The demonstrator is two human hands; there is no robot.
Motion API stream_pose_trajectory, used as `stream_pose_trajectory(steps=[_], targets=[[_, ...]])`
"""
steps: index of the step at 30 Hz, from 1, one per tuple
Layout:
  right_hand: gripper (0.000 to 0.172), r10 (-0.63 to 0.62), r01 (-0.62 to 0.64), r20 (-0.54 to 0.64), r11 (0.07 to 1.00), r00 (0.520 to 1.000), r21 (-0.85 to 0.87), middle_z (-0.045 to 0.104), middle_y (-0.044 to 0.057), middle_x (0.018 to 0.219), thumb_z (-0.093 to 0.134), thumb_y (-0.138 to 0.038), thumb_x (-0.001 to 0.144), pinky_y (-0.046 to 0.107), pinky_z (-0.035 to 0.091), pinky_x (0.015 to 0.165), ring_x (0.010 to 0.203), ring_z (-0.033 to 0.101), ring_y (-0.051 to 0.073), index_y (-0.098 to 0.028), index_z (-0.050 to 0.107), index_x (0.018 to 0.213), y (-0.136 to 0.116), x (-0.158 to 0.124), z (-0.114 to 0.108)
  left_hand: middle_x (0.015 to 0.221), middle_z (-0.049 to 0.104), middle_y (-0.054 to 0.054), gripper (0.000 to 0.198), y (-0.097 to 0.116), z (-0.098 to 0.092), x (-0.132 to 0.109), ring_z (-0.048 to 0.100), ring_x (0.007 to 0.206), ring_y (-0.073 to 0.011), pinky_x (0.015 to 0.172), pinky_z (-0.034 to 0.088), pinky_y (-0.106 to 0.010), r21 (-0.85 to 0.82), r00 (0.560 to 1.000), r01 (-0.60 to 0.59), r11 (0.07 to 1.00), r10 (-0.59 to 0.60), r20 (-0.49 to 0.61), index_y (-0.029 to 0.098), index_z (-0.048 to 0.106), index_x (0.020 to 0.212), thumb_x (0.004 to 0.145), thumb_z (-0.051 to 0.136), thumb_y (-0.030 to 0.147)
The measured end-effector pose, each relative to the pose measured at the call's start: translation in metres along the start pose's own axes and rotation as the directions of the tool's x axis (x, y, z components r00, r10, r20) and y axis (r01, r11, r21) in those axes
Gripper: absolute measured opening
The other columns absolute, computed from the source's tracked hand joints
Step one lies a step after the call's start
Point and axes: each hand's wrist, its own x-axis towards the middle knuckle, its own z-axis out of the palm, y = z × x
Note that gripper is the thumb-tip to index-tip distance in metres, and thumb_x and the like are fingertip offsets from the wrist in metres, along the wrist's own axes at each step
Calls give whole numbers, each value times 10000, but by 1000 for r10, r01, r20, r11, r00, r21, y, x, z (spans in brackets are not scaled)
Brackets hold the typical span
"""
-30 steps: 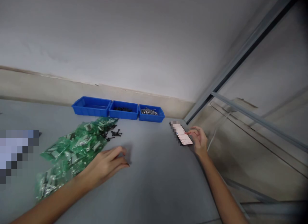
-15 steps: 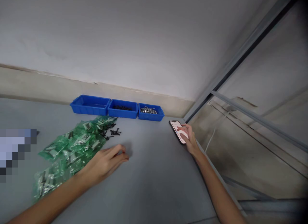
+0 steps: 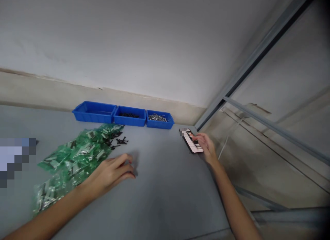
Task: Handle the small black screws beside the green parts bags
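My left hand (image 3: 113, 173) is over the grey tabletop, its fingers loosely curled and apart with nothing in them. Beside it lies a pile of clear green plastic bags (image 3: 74, 157) with small parts inside. Loose dark screws (image 3: 121, 141) lie at the pile's right edge. Over at the right, a phone (image 3: 192, 143) with a lit screen lies near the table's edge. My right hand (image 3: 207, 148) reaches over its screen, fingers extended and not wrapped round it; whether a fingertip touches the glass I cannot tell.
Three blue bins stand in a row by the wall: a left bin (image 3: 94, 117), a middle bin (image 3: 130, 121) with dark screws and a right bin (image 3: 160, 124) with silvery nails or pins. A metal frame (image 3: 257, 112) rises beyond the table's right edge. A blurred-out patch (image 3: 15, 157) is at far left.
The fingers of my left hand have spread a little. My right hand has shifted slightly off the screen toward the right, and the picture on the phone is different.
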Motion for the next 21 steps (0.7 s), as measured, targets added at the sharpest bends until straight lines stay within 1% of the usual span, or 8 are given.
stream_pose_trajectory(steps=[4,8,12,17,21], targets=[[345,59,-59,-4,997,998,57,688,58,734,455,-490,825,330,472,686,715,630,227,-193,628,802,-7,-4,-9,929,577,-25,264,-3,3,-2,612,753,-97,657,486,-186,24,1000,22,999,-22,-16,203,633,921,938,370,211],[403,44,-48,35,994,998,97,662,66,600,459,-484,819,337,450,653,635,607,229,-183,653,636,-12,-8,-16,941,578,-26,254,-4,4,-2,606,700,-84,632,488,-179,45,999,17,999,-16,-28,200,633,937,934,380,220],[412,40,-46,54,992,998,118,647,62,564,461,-472,816,329,424,627,596,590,220,-181,662,602,-15,-9,-19,944,572,-22,244,-4,4,-2,617,733,-98,677,499,-204,40,999,25,999,-26,19,219,643,938,930,403,263],[425,66,-77,100,991,993,111,643,64,561,453,-451,820,312,407,608,579,587,206,-176,673,582,-14,-9,-20,949,568,-22,254,-3,2,-2,617,769,-106,686,497,-208,23,999,37,999,-38,30,224,646,911,934,399,280],[454,63,-74,96,990,993,118,639,62,557,425,-473,829,311,408,600,566,580,202,-178,684,601,-13,-8,-21,932,565,-18,253,-2,0,-1,612,723,-100,663,501,-211,13,999,19,1000,-19,27,224,643,869,926,415,317]])
